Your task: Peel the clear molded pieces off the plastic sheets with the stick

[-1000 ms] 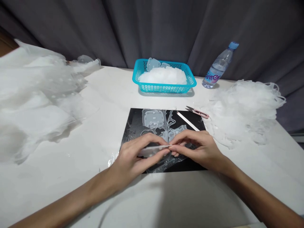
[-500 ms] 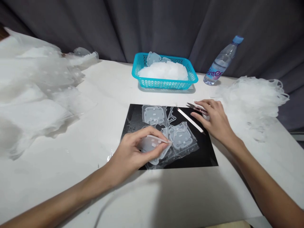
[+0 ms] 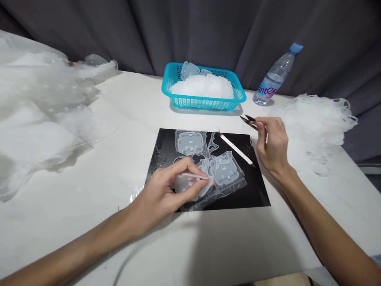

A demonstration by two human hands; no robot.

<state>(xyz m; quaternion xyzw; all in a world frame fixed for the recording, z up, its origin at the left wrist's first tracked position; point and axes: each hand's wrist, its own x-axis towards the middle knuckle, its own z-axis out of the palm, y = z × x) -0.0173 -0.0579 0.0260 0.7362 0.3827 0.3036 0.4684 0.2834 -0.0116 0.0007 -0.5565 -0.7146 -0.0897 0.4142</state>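
Observation:
Between thumb and fingers, my left hand (image 3: 171, 188) pinches a translucent silicone piece (image 3: 186, 182) above a black mat (image 3: 258, 194). My right hand (image 3: 272, 143) is closed round a pair of thread snips (image 3: 249, 120), raised beyond the mat's far right corner. Their dark blades point left and stand apart; the handles are mostly hidden in my fingers. On the mat lie more flat translucent pieces: a rounded one (image 3: 190, 141) at the back left and another (image 3: 224, 171) near the middle. A slim white stick with dark ends (image 3: 236, 149) rests slantwise at the mat's right.
Behind the mat stands a turquoise basket (image 3: 202, 104) heaped with translucent pieces. A water bottle (image 3: 272, 81) is to its right. Thin looped trimmings (image 3: 318, 123) are piled at the right, and a large heap of whitish sheets (image 3: 38, 119) covers the table's left side.
My right hand has picked up the snips from beside the mat's far right corner and turned upward with them. My left hand keeps its pinch on the silicone piece, which has tilted slightly.

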